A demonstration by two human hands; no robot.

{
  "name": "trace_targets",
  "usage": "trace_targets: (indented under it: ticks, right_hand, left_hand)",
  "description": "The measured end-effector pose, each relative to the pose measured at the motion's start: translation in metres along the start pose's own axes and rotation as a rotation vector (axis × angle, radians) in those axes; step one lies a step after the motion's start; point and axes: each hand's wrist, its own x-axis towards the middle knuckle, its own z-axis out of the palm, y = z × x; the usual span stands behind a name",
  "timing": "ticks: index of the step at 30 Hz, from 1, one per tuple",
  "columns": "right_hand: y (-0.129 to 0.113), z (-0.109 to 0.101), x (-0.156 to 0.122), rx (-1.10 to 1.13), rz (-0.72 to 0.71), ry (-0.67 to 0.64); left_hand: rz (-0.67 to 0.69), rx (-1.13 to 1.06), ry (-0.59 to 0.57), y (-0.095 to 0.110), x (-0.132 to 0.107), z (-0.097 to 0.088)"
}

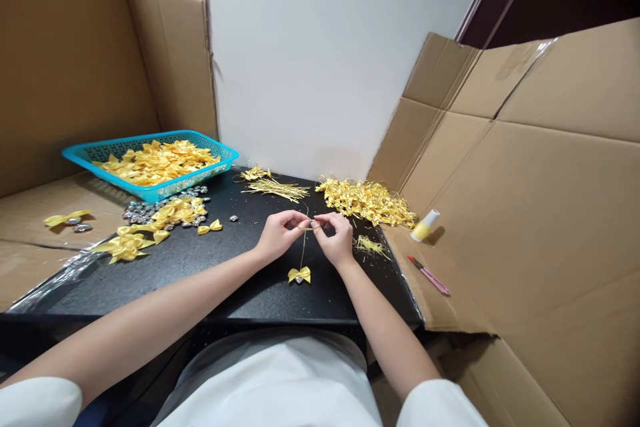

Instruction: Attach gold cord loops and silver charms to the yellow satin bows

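Both hands meet over the middle of the black table, thumbs and forefingers pinched on a thin gold cord [303, 250]. My left hand [281, 235] grips it from the left, and my right hand [334, 237] grips it from the right. Between the fingertips the cord appears to form a small loop, though its exact shape is too fine to make out. Below them, the cord runs down to a yellow ribbon bow [299, 275] with a silvery bead at its centre, lying on the table.
A blue basket [150, 195] of yellow bows stands back left, with silver beads [143, 211] and loose bows [125, 245] before it. Cut cords [277, 189] and a heap of finished-looking bows [367, 200] lie behind. Right are a thread spool [425, 225] and a pink cutter [430, 276]. Cardboard walls flank the table.
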Motion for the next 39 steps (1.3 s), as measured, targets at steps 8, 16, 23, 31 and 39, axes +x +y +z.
trace_targets:
  ticks: [8,16,23,31,39]
  right_hand:
    - [0.0023,0.0001,-0.0012,-0.099,-0.060,-0.048]
    - [0.0016,-0.0012,-0.0013,-0.128,-0.022,-0.076]
    - [0.0008,-0.0015,-0.0010,-0.132,-0.013,-0.087]
    - [0.0032,-0.0007,-0.0013,-0.120,-0.016,-0.069]
    - [0.0029,0.0009,-0.0020,-0.098,-0.006,-0.066]
  left_hand:
    - [-0.003,0.006,-0.023,-0.0043,0.0007,0.0006]
    - [-0.012,0.005,-0.042,-0.0056,0.0005,0.0011]
    - [-0.012,0.021,-0.061,-0.0026,0.0005,0.0007]
    - [-0.012,0.046,-0.049,-0.0024,0.0000,0.0008]
    - [0.005,0.090,-0.055,0.0001,-0.0007,-0.0011]
